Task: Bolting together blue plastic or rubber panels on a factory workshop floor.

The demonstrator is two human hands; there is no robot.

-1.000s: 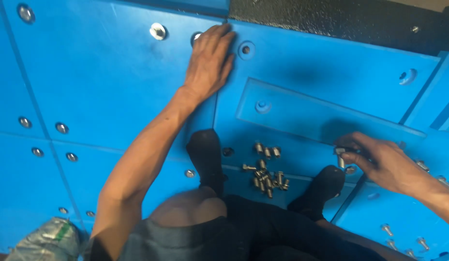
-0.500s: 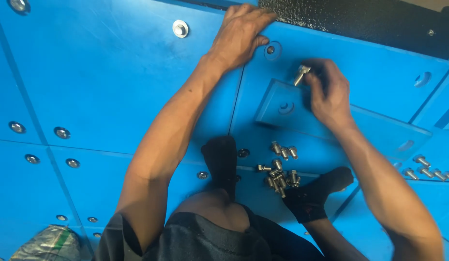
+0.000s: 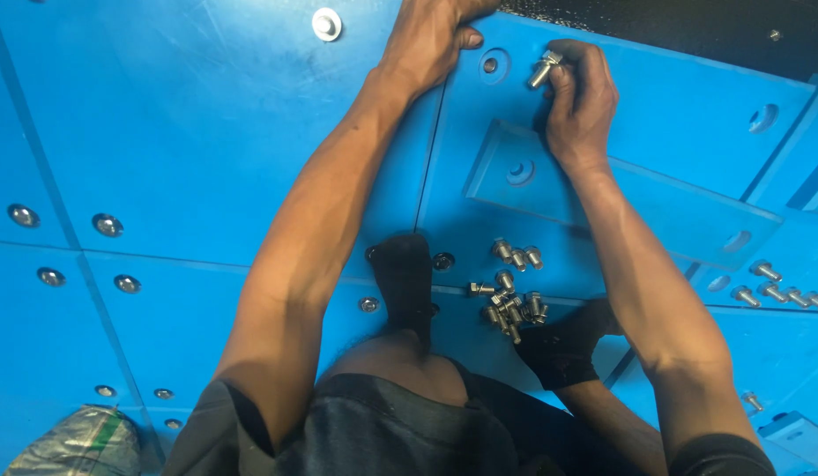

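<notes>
Bolt (image 3: 545, 69), silver, pinched in the right hand's (image 3: 581, 110) narrow grip, now sits beside an empty hole (image 3: 490, 64) at upper centre, carried up from lower right a second ago. Left hand (image 3: 431, 35) rests flat, holding nothing, on the blue panel (image 3: 206, 132). Loose bolts (image 3: 508, 300) cluster mid-frame; a crumpled green-and-white bag (image 3: 83, 441) lies lower left.

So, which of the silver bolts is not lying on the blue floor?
The bolt pinched in the right hand, beside an open hole; all others lie loose.
</notes>
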